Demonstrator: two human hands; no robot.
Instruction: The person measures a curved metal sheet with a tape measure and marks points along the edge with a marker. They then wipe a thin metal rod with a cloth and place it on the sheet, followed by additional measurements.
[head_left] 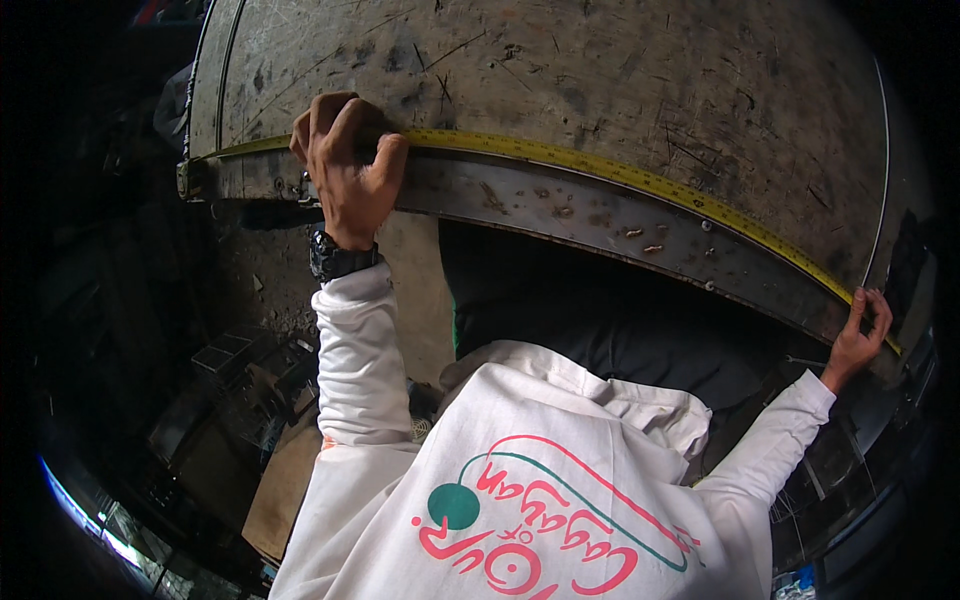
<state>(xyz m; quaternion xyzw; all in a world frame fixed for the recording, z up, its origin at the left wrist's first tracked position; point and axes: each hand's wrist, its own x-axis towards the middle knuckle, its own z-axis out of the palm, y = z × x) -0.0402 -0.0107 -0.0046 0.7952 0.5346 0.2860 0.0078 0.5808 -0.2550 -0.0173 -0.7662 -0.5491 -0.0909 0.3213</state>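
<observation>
A yellow measuring tape (560, 155) is stretched along the front edge of a worn wooden tabletop (600, 70). My left hand (350, 165), with a dark watch (340, 255) at its wrist, is closed over the tape toward its left part; its fingers curl down and their tips are partly hidden. At the far right, my right hand (862, 338) pinches the tape near its right end, by the table's corner. The lower end of a thin metal rod (884, 170) meets my right fingertips. Whether those fingers hold the rod too, I cannot tell.
A stained metal strip (560, 205) with screw heads runs along the table's front edge. Another thin line or rod (225, 80) crosses the left side of the tabletop. A light-brown board (285, 490) and dark clutter lie below left. A white printed apron (560, 480) covers my front.
</observation>
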